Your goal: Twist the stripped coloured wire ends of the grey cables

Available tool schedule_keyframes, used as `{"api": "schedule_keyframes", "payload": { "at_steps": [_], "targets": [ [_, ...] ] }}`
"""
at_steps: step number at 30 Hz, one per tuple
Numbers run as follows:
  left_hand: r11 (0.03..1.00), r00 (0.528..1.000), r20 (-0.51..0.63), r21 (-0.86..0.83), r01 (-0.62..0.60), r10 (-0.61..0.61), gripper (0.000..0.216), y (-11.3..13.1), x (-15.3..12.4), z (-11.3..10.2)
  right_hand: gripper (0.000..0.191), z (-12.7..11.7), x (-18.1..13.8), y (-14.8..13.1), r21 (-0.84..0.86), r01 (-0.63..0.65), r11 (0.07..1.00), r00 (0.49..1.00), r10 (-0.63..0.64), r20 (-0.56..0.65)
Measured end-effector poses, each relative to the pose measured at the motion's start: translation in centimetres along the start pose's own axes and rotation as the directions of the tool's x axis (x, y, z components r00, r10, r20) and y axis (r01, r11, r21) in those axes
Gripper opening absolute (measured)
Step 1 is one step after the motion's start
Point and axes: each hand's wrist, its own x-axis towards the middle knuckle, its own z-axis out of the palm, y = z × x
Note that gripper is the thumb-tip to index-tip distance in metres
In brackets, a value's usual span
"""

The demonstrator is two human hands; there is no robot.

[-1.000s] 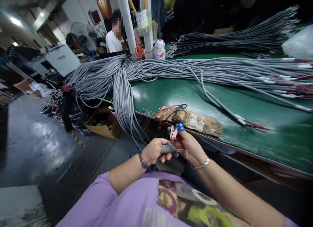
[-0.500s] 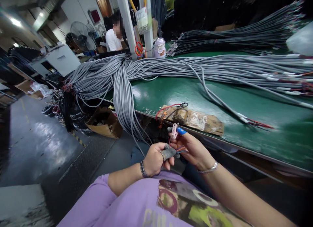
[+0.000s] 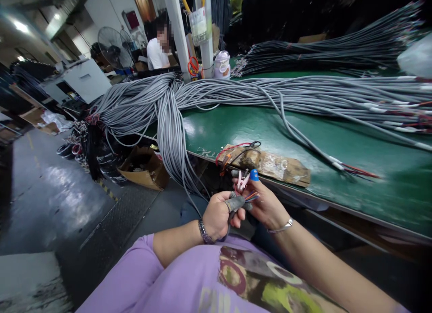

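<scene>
My left hand (image 3: pixel 221 214), with grey finger covers on some fingers, is closed around a cable's thin coloured wires (image 3: pixel 251 197), whose ends stick out to the right. My right hand (image 3: pixel 266 205) pinches a small pale pink clip (image 3: pixel 242 181) just above those wires. A blue cover (image 3: pixel 254 175) sits on the right thumb. The clip's two arms show as a V, and a thin red wire runs close below it. Whether the clip grips that wire I cannot make out. Both hands are close together in front of the table's near edge.
Bundles of grey cables (image 3: pixel 236 91) lie across the green table (image 3: pixel 303 144) and hang over its edge. Beyond the hands is a worn wooden block (image 3: pixel 278 167) with wires. A cardboard box (image 3: pixel 145 169) stands below; a person (image 3: pixel 157 50) sits farther back.
The pink clip has turned, so its two arms now show spread apart. My hands have come closer together, and the coloured wires now fan out more visibly beside the left fingers.
</scene>
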Motion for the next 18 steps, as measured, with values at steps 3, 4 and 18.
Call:
{"api": "schedule_keyframes", "payload": {
  "at_steps": [3, 4, 18],
  "targets": [
    [1.000, 1.000, -0.001, 0.007, 0.017, -0.017, 0.035, -0.14, 0.06, 0.08, 0.034, 0.03, 0.20, -0.04, 0.074, -0.024, 0.997, 1.000, 0.024, -0.005],
    [1.000, 1.000, 0.000, 0.013, 0.024, -0.024, 0.036, -0.19, 0.06, 0.09, 0.032, 0.04, 0.20, -0.03, 0.093, -0.025, 0.995, 1.000, 0.027, -0.013],
    [0.999, 1.000, -0.001, 0.025, 0.029, -0.029, 0.038, -0.08, -0.33, -0.32, 0.036, 0.19, -0.12, 0.23, 0.121, -0.020, 0.992, 0.999, 0.015, 0.035]
  ]
}}
